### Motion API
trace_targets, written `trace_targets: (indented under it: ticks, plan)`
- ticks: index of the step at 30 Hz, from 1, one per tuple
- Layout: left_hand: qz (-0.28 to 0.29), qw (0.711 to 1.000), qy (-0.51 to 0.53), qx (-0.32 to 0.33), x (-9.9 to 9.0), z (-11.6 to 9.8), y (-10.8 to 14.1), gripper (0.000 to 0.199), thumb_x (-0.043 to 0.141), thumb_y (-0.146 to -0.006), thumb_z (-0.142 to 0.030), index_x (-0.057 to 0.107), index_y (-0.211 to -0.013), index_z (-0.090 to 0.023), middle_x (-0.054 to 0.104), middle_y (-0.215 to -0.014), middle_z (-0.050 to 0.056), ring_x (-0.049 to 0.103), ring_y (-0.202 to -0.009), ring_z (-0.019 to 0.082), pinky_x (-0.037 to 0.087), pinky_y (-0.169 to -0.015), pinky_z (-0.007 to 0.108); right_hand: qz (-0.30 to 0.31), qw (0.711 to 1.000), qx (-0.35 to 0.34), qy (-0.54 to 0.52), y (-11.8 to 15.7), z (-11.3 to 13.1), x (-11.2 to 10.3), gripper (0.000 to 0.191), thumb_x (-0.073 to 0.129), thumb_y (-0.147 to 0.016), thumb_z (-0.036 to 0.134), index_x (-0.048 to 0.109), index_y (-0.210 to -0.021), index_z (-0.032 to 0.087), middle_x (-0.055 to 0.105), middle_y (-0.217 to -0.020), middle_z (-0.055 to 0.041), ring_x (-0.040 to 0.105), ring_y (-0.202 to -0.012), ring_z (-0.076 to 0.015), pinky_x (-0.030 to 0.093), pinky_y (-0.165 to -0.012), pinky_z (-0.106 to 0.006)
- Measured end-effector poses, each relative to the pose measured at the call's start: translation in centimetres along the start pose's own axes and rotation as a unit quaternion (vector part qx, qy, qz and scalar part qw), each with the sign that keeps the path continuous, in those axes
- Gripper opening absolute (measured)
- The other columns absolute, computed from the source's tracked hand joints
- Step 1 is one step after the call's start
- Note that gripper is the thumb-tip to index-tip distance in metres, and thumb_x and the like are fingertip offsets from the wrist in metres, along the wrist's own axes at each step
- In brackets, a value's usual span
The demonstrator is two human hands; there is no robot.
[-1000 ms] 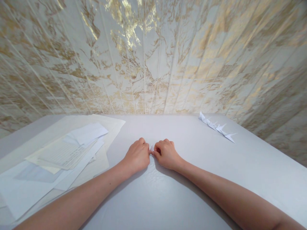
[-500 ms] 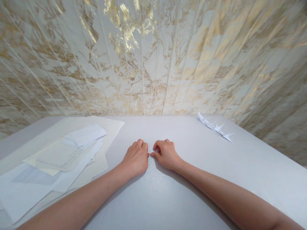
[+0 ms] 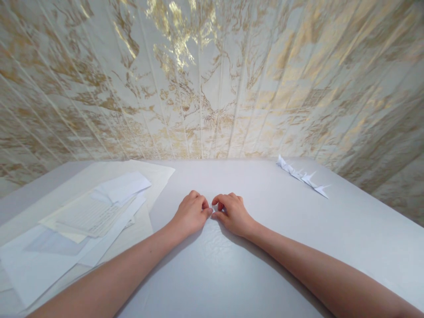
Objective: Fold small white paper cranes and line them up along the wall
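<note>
Near the middle of the table, my left hand [image 3: 194, 211] and my right hand [image 3: 232, 213] almost meet, fingertips facing each other. Between them is a small piece of white paper [image 3: 211, 206], mostly hidden by the fingers. Thumb and curled fingers of the left hand pinch it from one side. On the other side, the right thumb and forefinger close on its edge. The paper's shape is too small and covered to make out.
A pile of loose white and cream paper sheets [image 3: 62, 265] spreads over the left of the white table [image 3: 232, 282]. Several small folded paper figures [image 3: 308, 179] with pointed tips stand in a row at the back right. Behind the table rises a gold-patterned curtain [image 3: 212, 88].
My left hand has turned, bringing its thumb and fingertips round toward the right hand. The two hands are slightly closer together. The whole view has shifted a little.
</note>
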State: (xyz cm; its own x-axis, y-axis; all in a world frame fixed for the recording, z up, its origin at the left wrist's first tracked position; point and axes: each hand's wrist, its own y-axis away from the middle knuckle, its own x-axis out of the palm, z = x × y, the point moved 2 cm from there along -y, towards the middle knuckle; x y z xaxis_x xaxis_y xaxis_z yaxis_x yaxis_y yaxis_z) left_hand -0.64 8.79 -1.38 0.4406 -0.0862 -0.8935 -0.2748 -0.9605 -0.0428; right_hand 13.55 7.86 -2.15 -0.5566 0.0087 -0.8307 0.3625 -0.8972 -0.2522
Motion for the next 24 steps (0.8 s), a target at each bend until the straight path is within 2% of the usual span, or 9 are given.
trace_targets:
  ticks: [5,9,13,17,24]
  plan:
    - [-0.033,0.999,-0.02,-0.006,0.42,-0.28,-0.84,0.012,0.059,-0.073,-0.026,0.063,-0.068,-0.016,0.056,-0.083,0.006,0.055,-0.081,0.018,0.042,-0.076,0.029,0.002,1.0,0.006,0.003,-0.19,-0.03,0.03,0.019,0.067,-0.07,0.021,0.058,-0.087,0.021,0.062,-0.075,0.0011,0.049,-0.079,-0.0171,0.027,-0.072,-0.029]
    - [-0.033,0.999,-0.039,-0.009,0.55,-0.45,-0.87,0.011,0.058,-0.074,-0.025,0.062,-0.067,-0.016,0.056,-0.084,0.006,0.055,-0.081,0.019,0.041,-0.075,0.03,0.001,1.0,0.019,0.006,-0.3,-0.04,0.1,0.021,0.067,-0.07,0.023,0.057,-0.088,0.019,0.061,-0.073,0.001,0.048,-0.077,-0.0166,0.027,-0.071,-0.029]
    - [-0.046,0.998,-0.048,-0.01,0.54,-0.55,-0.61,0.009,0.057,-0.075,-0.025,0.059,-0.077,-0.016,0.055,-0.088,0.007,0.054,-0.085,0.021,0.041,-0.078,0.031,0.007,1.0,0.026,0.013,-0.32,-0.03,0.1,0.023,0.068,-0.07,0.024,0.056,-0.088,0.018,0.059,-0.07,0.0016,0.048,-0.075,-0.016,0.027,-0.07,-0.029]
    - [-0.057,0.997,-0.046,-0.019,0.62,-0.4,-0.55,0.017,0.056,-0.075,-0.019,0.054,-0.091,-0.014,0.054,-0.095,0.009,0.051,-0.094,0.021,0.039,-0.083,0.031,0.007,0.999,0.03,0.016,-0.33,-0.06,0.02,0.021,0.066,-0.072,0.028,0.056,-0.088,0.018,0.059,-0.069,0.0011,0.048,-0.075,-0.0163,0.027,-0.07,-0.029]
    - [-0.047,0.998,-0.025,-0.023,0.83,0.0,-1.06,0.013,0.056,-0.072,-0.015,0.059,-0.085,-0.016,0.053,-0.095,0.008,0.052,-0.095,0.02,0.038,-0.085,0.031,0.005,0.999,0.039,0.016,-0.36,-0.09,0.01,0.024,0.066,-0.072,0.029,0.057,-0.091,0.018,0.06,-0.072,0.0002,0.048,-0.076,-0.0171,0.028,-0.071,-0.03]
